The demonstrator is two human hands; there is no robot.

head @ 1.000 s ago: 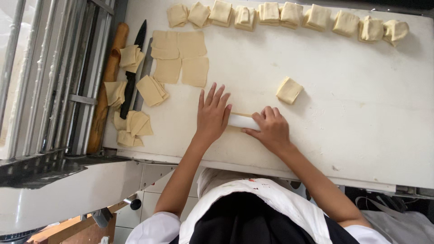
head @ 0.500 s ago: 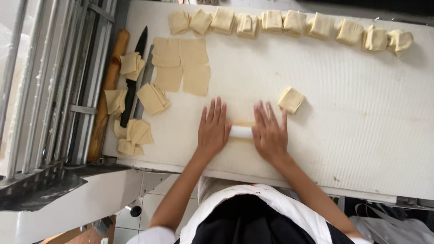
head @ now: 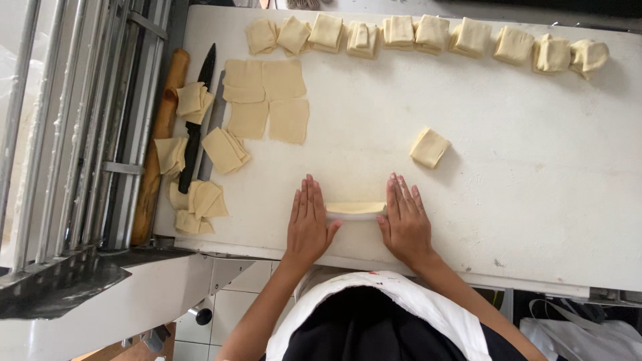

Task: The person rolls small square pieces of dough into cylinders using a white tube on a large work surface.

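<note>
A short roll of pale dough (head: pixel 356 210) lies on the white work table (head: pixel 508 167) near its front edge. My left hand (head: pixel 309 224) lies flat with fingers together, thumb against the roll's left end. My right hand (head: pixel 405 222) lies flat the same way at the roll's right end. Both palms press the table on either side of the roll. A folded dough square (head: pixel 429 148) sits just beyond my right hand.
Flat cut dough squares (head: pixel 267 100) lie at the upper left. A row of folded dough pieces (head: pixel 428 35) runs along the far edge. A black knife (head: pixel 196 127), a wooden rolling pin (head: pixel 158 147) and dough scraps (head: pixel 197 200) lie at the left, beside a metal rack (head: pixel 73 127).
My hands have moved apart along the dough, which now shows as a longer roll between them. My right hand went from gripping it to lying flat.
</note>
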